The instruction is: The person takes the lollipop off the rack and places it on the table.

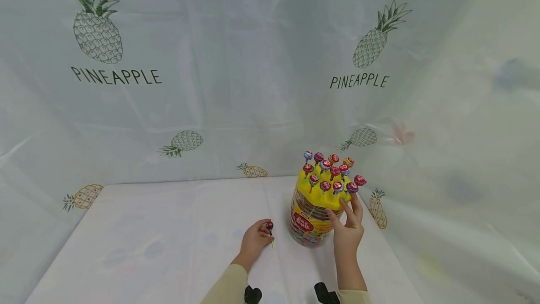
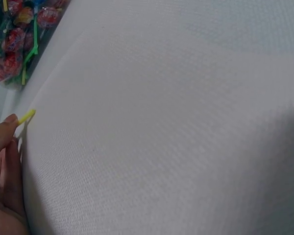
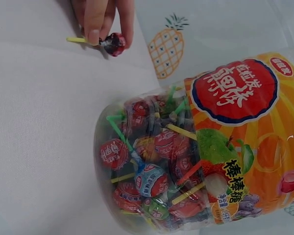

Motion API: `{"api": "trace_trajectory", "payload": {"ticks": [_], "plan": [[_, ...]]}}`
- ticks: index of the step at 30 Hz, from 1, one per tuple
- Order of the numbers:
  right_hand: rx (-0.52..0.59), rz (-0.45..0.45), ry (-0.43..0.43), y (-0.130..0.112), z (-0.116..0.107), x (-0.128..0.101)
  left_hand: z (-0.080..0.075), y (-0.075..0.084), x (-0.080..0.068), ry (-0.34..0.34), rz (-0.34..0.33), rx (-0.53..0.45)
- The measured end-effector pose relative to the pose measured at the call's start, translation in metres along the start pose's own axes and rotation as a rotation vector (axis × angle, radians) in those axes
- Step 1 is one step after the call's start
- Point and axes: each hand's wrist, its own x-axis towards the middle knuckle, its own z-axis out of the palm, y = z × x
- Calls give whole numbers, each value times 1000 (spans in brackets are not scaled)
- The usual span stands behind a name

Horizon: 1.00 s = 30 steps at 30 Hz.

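Observation:
A clear lollipop jar (image 1: 310, 222) with a yellow lid (image 1: 314, 191) stands on the white cloth table; several wrapped lollipops (image 1: 331, 172) stand upright in the lid. My right hand (image 1: 347, 210) rests against the jar's right side, its fingers fairly straight up along the lid's edge and its thumb on the jar wall. Left of the jar, my left hand (image 1: 265, 230) pinches a dark red lollipop (image 1: 269, 225) by its yellow stick (image 1: 272, 244), low over the cloth. The right wrist view shows the jar (image 3: 196, 156) full of lollipops and the left hand's fingers (image 3: 95, 22) on the lollipop (image 3: 114, 43).
The table (image 1: 168, 229) is covered in white cloth, and a pale pineapple-print curtain (image 1: 253, 83) hangs behind it and to the right. In the left wrist view the stick's tip (image 2: 27, 116) pokes past my fingers (image 2: 7, 156), with the jar (image 2: 19, 29) at the top left.

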Motion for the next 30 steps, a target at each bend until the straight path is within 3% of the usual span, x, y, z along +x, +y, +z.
{"api": "trace_trajectory", "payload": {"ticks": [12, 20, 30], "plan": [[0, -21, 4, 0, 0, 1, 0, -2, 5, -16, -17, 49], [-30, -7, 4, 0, 0, 0, -3, 2, 0, -8, 9, 18], [-26, 42, -54, -12, -7, -2, -4, 4, -9, 6, -37, -75]]}}
